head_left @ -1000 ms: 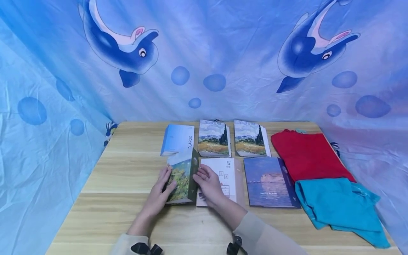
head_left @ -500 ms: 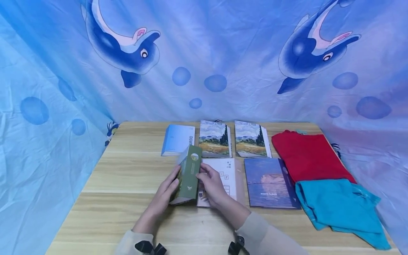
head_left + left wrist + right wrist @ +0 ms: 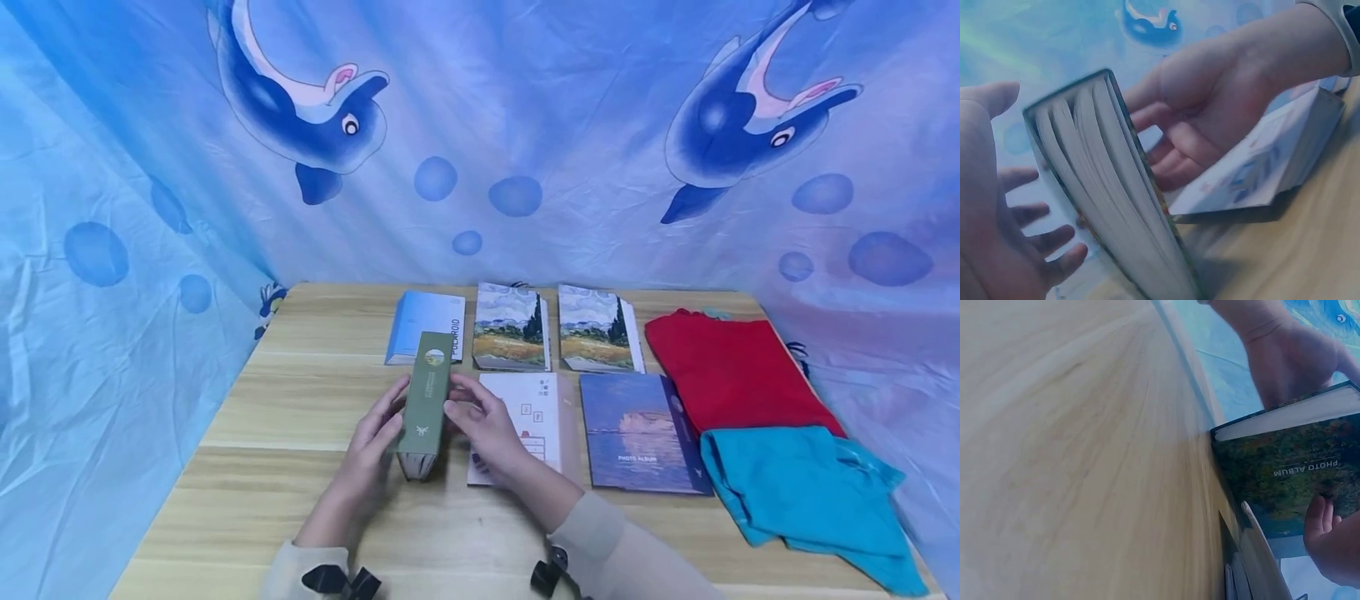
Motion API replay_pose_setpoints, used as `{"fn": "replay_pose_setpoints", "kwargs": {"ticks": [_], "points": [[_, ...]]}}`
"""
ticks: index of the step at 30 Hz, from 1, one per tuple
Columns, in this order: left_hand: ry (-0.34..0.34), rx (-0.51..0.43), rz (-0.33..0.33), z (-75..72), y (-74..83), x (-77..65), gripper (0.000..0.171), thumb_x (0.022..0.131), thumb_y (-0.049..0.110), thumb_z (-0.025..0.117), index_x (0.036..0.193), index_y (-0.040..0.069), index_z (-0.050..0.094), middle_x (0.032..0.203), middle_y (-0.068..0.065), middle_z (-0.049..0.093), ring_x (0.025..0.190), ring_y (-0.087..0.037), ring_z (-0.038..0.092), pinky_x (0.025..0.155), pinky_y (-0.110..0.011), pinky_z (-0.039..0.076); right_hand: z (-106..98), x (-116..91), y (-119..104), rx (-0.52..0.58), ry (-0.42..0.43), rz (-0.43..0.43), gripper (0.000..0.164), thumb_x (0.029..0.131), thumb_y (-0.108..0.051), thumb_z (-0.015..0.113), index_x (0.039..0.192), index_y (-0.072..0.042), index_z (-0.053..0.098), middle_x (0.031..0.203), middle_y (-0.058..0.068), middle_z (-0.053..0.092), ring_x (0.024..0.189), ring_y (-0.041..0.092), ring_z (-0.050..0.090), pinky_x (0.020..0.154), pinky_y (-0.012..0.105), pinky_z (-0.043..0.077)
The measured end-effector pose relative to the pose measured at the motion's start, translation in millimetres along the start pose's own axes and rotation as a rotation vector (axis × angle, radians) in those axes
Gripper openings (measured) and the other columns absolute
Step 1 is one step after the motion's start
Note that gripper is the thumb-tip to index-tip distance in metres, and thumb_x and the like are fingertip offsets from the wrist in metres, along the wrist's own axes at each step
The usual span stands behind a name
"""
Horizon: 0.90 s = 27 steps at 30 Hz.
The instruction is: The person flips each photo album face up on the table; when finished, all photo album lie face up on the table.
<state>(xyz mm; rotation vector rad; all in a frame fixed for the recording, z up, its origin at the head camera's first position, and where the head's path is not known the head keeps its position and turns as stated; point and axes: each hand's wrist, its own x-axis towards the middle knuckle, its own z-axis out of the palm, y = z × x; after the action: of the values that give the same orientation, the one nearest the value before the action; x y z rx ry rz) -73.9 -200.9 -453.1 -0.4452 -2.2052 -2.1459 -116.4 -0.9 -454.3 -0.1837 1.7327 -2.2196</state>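
A thick green photo album (image 3: 429, 392) stands spine up on the table, between my two hands. Its page edges (image 3: 1100, 162) face the left wrist view; in the right wrist view its dark leafy cover (image 3: 1279, 453) bears the words PHOTO ALBUM. My left hand (image 3: 367, 442) is at the album's left side, thumb spread and fingers extended beside the cover. On the other side, my right hand (image 3: 491, 429) rests its fingertips against the cover, thumb near the spine's edge. Neither hand's fingers are wrapped round the album.
Right of the album lies a white album (image 3: 540, 425), then a purple-blue album (image 3: 637, 429). Behind are a light blue album (image 3: 420, 321) and two landscape-covered albums (image 3: 510, 329). Folded red cloth (image 3: 735, 362) and turquoise cloth (image 3: 802, 475) lie at the right.
The green album has turned from showing its front cover to standing spine up, and shifted slightly left. Both hands have moved with it, the left hand's fingers now alongside the cover.
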Motion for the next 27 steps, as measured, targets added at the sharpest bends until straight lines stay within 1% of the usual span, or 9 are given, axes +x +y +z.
{"fn": "replay_pose_setpoints", "kwargs": {"ticks": [3,5,7,11,16,20,23,25,27], "points": [[0.021,0.132,0.102,-3.6,4.3,-2.0,0.055,0.101,0.002,0.043,0.155,0.0,0.036,0.163,-0.023,0.024,0.143,-0.027,0.036,0.105,-0.024,0.042,5.2,0.3,1.6,-0.009,-0.016,-0.016,0.052,0.097,-0.015,0.069,0.147,-0.012,0.053,0.137,0.016,0.056,0.114,0.024,0.064,0.101,0.048,0.052],[0.042,0.194,0.14,-5.1,6.6,-3.5,0.054,0.099,-0.001,0.046,0.153,0.0,0.041,0.165,-0.019,0.022,0.146,-0.036,0.029,0.105,-0.023,0.041,10.5,0.6,0.8,-0.013,-0.03,-0.029,0.051,0.097,-0.014,0.069,0.146,-0.012,0.054,0.138,0.015,0.056,0.118,0.027,0.064,0.1,0.047,0.053],[0.059,0.21,0.149,-7.6,8.6,-5.3,0.054,0.098,-0.002,0.047,0.152,0.0,0.043,0.165,-0.019,0.022,0.147,-0.041,0.025,0.103,-0.02,0.041,15.5,1.4,0.5,-0.048,-0.051,-0.042,0.051,0.097,-0.015,0.07,0.146,-0.013,0.055,0.14,0.014,0.055,0.122,0.029,0.061,0.099,0.046,0.054],[0.116,0.21,0.127,-16.4,12.0,-9.7,0.051,0.1,-0.001,0.045,0.151,0.0,0.044,0.166,-0.016,0.023,0.149,-0.039,0.022,0.107,-0.016,0.035,21.8,3.4,3.3,-0.134,-0.062,-0.002,0.061,0.096,-0.018,0.071,0.151,-0.009,0.046,0.147,0.02,0.05,0.133,0.037,0.052,0.105,0.048,0.048],[0.177,0.179,0.124,-31.7,7.9,-12.8,0.048,0.103,0.003,0.04,0.15,-0.007,0.041,0.164,-0.022,0.025,0.152,-0.03,0.022,0.112,-0.014,0.026,22.2,6.5,11.2,-0.163,-0.019,0.161,0.081,0.098,-0.027,0.069,0.158,0.002,0.024,0.158,0.029,0.031,0.146,0.043,0.033,0.119,0.052,0.029],[0.139,0.044,0.056,-41.4,-2.6,-13.6,0.052,0.108,0.012,0.033,0.152,-0.014,0.027,0.164,-0.026,0.019,0.152,-0.017,0.019,0.112,-0.011,0.022,21.6,6.6,13.9,-0.169,-0.034,0.194,0.085,0.098,-0.031,0.067,0.16,0.002,0.019,0.162,0.026,0.023,0.15,0.041,0.024,0.121,0.053,0.021],[0.068,-0.097,-0.053,-44.6,-11.3,-13.7,0.057,0.11,0.02,0.028,0.158,-0.007,0.015,0.168,-0.019,0.009,0.154,-0.02,0.01,0.114,-0.012,0.02,22.0,3.4,14.7,-0.217,-0.043,0.188,0.088,0.098,-0.036,0.066,0.161,-0.003,0.015,0.165,0.022,0.018,0.152,0.039,0.019,0.122,0.054,0.016],[0.045,-0.166,-0.142,-45.0,-15.5,-13.0,0.059,0.111,0.025,0.03,0.161,0.0,0.009,0.169,-0.016,0.003,0.155,-0.027,0.006,0.12,-0.021,0.015,22.8,0.1,15.4,-0.265,-0.041,0.182,0.091,0.098,-0.04,0.066,0.162,-0.005,0.012,0.166,0.02,0.015,0.152,0.039,0.015,0.122,0.056,0.013],[0.063,-0.14,-0.237,-44.7,-17.4,-11.8,0.063,0.111,0.03,0.034,0.163,0.006,0.008,0.17,-0.013,0.002,0.154,-0.034,0.005,0.124,-0.037,0.011,24.2,-2.8,15.8,-0.31,-0.036,0.174,0.092,0.097,-0.041,0.066,0.163,-0.006,0.012,0.167,0.02,0.013,0.152,0.041,0.014,0.121,0.059,0.012]]}}
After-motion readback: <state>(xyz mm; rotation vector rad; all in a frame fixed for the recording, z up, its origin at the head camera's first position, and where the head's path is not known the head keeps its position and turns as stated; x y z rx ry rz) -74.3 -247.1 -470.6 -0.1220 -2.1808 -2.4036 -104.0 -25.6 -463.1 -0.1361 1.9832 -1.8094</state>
